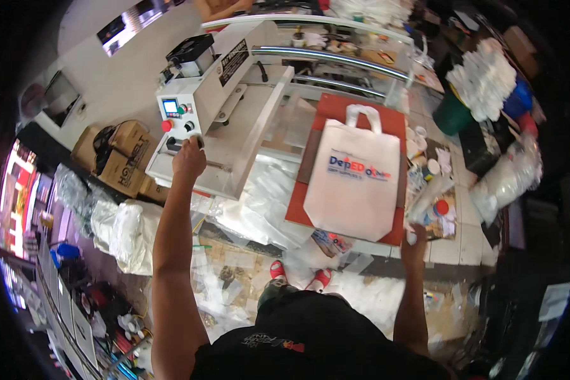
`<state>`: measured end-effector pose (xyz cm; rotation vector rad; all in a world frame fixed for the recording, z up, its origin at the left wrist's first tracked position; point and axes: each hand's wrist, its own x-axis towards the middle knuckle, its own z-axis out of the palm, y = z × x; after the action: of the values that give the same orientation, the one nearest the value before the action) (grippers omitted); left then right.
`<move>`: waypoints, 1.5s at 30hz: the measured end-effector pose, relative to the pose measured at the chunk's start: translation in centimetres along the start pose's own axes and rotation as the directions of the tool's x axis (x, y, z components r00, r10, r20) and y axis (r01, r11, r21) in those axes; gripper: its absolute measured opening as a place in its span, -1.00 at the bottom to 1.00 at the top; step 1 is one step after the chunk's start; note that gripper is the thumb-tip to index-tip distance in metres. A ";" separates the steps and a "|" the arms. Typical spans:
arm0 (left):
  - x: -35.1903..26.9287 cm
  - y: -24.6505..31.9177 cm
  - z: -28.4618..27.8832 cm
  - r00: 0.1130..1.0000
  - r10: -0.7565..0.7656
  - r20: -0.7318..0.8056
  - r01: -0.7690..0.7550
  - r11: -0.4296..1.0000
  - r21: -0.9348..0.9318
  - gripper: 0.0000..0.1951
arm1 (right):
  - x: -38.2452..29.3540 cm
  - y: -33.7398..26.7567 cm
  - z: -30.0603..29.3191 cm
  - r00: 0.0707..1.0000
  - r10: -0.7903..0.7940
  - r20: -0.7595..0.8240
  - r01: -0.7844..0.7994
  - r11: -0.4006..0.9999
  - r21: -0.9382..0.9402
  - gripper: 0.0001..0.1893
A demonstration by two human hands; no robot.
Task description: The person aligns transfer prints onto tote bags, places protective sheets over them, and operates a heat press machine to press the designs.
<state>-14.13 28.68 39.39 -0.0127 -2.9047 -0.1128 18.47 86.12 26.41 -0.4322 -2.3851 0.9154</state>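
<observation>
A white fabric tote bag (354,199) with a printed front lies flat on the red platen (297,209) of a heat press (183,107). My left hand (189,159) is at the front of the press, its fingers curled at the edge of the machine's body just below the control panel; whether it grips a part there cannot be told. My right hand (413,240) is beside the platen's near right corner, with something small and white at its fingers that I cannot make out.
Cardboard boxes (128,161) stand left of the press. Clear plastic sheeting (261,204) lies beneath it. Metal guide rails (332,59) run behind. On the right are a red-capped container (441,207), a green bin (451,111) with white material and a plastic-wrapped roll (508,175). A person's arms show at the top.
</observation>
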 end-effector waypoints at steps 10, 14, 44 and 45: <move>-13.1 1.9 -3.5 0.938 0.214 -0.271 -0.333 0.775 -0.537 -0.87 | 6.2 -29.1 14.0 0.823 -0.558 0.108 0.522 0.817 0.245 -0.61; -18.5 -7.1 0.7 0.974 0.195 -0.112 -0.225 0.843 -0.488 -0.87 | 5.6 -33.5 18.9 0.729 -0.660 0.182 0.667 0.745 0.031 -0.56; -37.1 -37.0 27.1 0.728 0.175 0.663 0.107 0.926 -0.362 -0.75 | 5.2 -24.3 14.2 0.948 -0.275 -0.161 0.159 0.846 -0.509 -0.77; -37.5 -38.7 27.6 0.701 0.332 0.632 -0.111 0.925 -0.362 -0.74 | 5.2 -24.0 14.3 0.942 -0.292 -0.166 0.169 0.840 -0.515 -0.76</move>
<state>15.27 -7.76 0.92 -0.5915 -3.5503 -0.6350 3.46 63.99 36.05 -0.4001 -2.3580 0.1160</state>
